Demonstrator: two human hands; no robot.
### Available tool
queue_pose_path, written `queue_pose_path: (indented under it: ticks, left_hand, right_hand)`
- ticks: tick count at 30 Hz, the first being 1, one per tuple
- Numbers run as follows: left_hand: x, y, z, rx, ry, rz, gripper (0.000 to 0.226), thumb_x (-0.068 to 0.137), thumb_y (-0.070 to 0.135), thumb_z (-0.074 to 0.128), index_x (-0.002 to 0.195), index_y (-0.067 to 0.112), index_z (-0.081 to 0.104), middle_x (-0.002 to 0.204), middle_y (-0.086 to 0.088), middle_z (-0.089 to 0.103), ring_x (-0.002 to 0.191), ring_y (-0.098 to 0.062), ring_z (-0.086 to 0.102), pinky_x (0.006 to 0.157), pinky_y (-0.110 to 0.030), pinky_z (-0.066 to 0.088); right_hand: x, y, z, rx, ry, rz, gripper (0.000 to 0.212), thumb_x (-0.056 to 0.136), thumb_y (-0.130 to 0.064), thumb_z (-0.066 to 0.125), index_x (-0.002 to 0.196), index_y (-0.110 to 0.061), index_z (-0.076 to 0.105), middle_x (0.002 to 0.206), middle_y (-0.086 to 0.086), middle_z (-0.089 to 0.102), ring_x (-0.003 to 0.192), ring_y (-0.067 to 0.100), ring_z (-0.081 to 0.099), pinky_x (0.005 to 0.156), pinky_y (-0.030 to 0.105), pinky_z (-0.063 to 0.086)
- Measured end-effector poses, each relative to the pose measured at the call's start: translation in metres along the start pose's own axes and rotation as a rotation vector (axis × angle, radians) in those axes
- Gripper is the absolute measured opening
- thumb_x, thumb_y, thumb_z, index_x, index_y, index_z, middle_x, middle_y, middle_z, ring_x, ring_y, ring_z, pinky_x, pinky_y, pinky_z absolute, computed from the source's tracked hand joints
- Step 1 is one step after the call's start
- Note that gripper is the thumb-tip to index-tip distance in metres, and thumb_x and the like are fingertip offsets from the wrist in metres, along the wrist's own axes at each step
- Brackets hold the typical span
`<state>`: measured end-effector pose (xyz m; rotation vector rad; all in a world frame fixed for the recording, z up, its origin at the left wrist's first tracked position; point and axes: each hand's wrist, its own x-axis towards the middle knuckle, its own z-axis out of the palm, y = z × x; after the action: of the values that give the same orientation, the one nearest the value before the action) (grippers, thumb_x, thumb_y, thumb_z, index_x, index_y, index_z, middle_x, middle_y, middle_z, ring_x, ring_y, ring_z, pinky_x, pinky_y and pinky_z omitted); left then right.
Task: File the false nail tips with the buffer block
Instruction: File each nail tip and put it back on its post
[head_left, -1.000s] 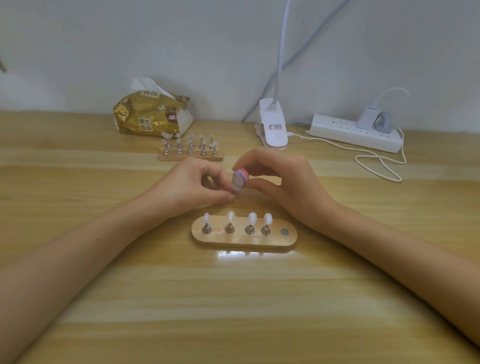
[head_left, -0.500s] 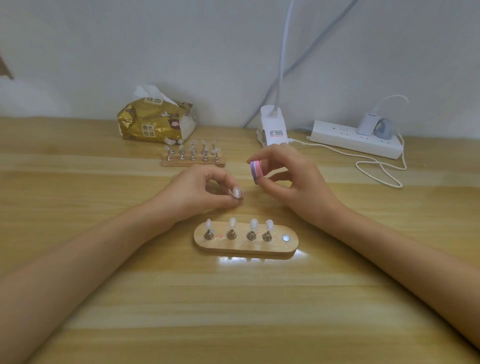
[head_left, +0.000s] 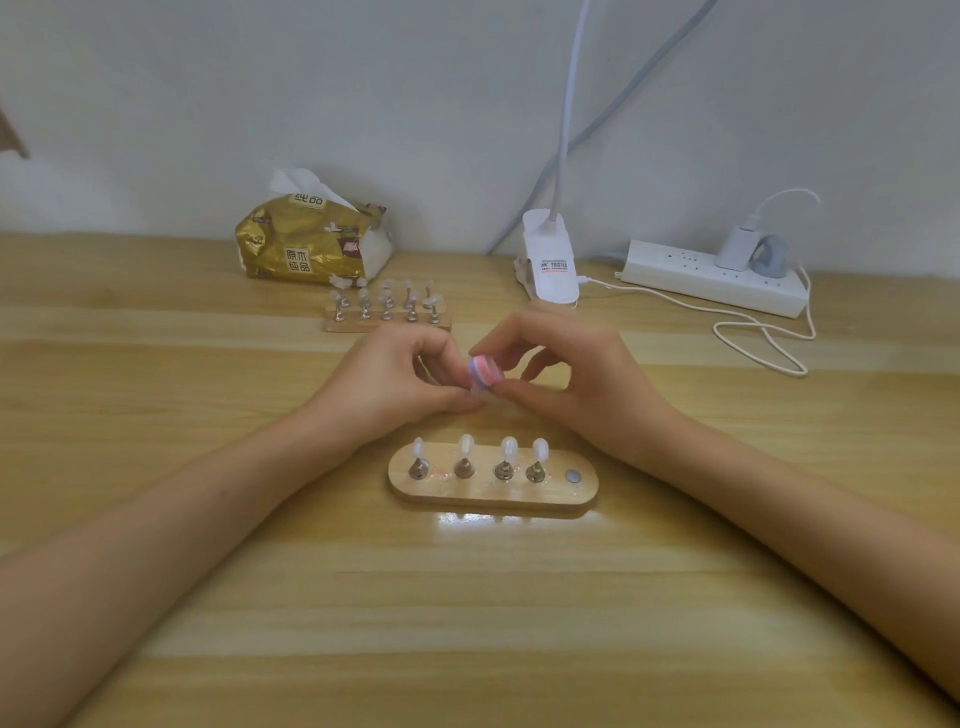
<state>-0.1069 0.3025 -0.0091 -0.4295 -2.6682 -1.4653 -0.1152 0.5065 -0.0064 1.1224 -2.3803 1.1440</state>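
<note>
Because filing needs the work braced against the abrasive, the left hand (head_left: 400, 379) closes its grip on what I judge to be a single false nail tip. That tip is hidden behind the small pink-and-purple striped buffer block (head_left: 485, 370), which the right hand (head_left: 576, 382) pinches between thumb and forefinger above the wooden tabletop (head_left: 467, 597). Four white false nail tips (head_left: 466, 446) stand on metal holders in the oval wooden stand (head_left: 493, 491) just in front, and the gold tissue pack (head_left: 311, 241) behind reads "原木纯品".
</note>
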Motion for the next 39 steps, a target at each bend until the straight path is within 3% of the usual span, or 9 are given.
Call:
queue_pose_path:
  ticks: [4,7,12,17,21,29,39]
  left_hand:
    - [0.0,0.003,0.0,-0.021,0.003,-0.073,0.016,0.067,0.019,0.089,0.072,0.016,0.073,0.071,0.003,0.073,0.065,-0.006,0.061,0.071,-0.031,0.053]
    - [0.001,0.003,0.0,-0.035,-0.012,-0.087,0.017,0.067,0.02,0.089,0.07,0.018,0.072,0.068,0.005,0.071,0.062,-0.005,0.059,0.07,-0.032,0.051]
    - [0.001,0.003,0.0,-0.039,-0.015,-0.12,0.018,0.065,0.025,0.089,0.068,0.022,0.072,0.068,0.007,0.072,0.064,-0.004,0.061,0.076,-0.036,0.054]
    - [0.001,0.002,0.001,-0.034,-0.006,-0.122,0.027,0.055,0.044,0.088,0.064,0.027,0.07,0.063,0.012,0.069,0.055,0.002,0.055,0.064,-0.026,0.047]
    - [0.002,0.001,0.001,-0.013,0.005,-0.123,0.021,0.063,0.029,0.09,0.063,0.03,0.069,0.065,0.012,0.07,0.061,-0.001,0.059,0.073,-0.035,0.053]
    - [0.003,0.003,0.002,0.001,0.006,-0.138,0.019,0.065,0.026,0.089,0.07,0.022,0.071,0.069,0.006,0.072,0.069,-0.01,0.063,0.082,-0.041,0.055]
    - [0.002,0.001,0.002,-0.011,0.01,-0.118,0.024,0.06,0.035,0.091,0.066,0.025,0.07,0.064,0.009,0.069,0.062,-0.007,0.06,0.072,-0.034,0.052]
  right_hand:
    - [0.0,0.002,0.0,-0.008,0.022,0.011,0.003,0.094,-0.014,0.071,0.093,-0.011,0.069,0.091,-0.001,0.068,0.086,0.016,0.065,0.076,0.036,0.055]
    - [0.0,-0.001,0.002,-0.029,0.016,-0.073,0.003,0.092,-0.011,0.072,0.094,-0.009,0.07,0.091,0.001,0.067,0.087,0.017,0.063,0.079,0.033,0.053]
    - [0.0,-0.002,-0.001,0.021,0.026,-0.001,0.007,0.092,-0.012,0.072,0.097,-0.007,0.07,0.092,0.0,0.071,0.089,0.016,0.068,0.085,0.038,0.055]
    - [0.0,-0.002,-0.002,0.056,-0.006,0.039,0.011,0.087,-0.001,0.075,0.096,-0.004,0.07,0.092,0.003,0.073,0.088,0.014,0.071,0.087,0.038,0.057]
    - [0.0,-0.007,-0.002,0.085,0.047,-0.017,0.014,0.086,-0.002,0.076,0.098,-0.003,0.069,0.093,0.005,0.074,0.089,0.017,0.072,0.086,0.039,0.058]
    - [0.0,-0.003,0.002,-0.067,0.05,-0.122,0.004,0.09,-0.005,0.072,0.093,-0.005,0.069,0.089,0.002,0.069,0.084,0.017,0.065,0.079,0.037,0.054]
    - [0.001,0.002,0.002,-0.087,0.019,-0.109,0.003,0.092,-0.008,0.073,0.092,-0.006,0.071,0.089,0.004,0.069,0.084,0.017,0.064,0.079,0.036,0.053]
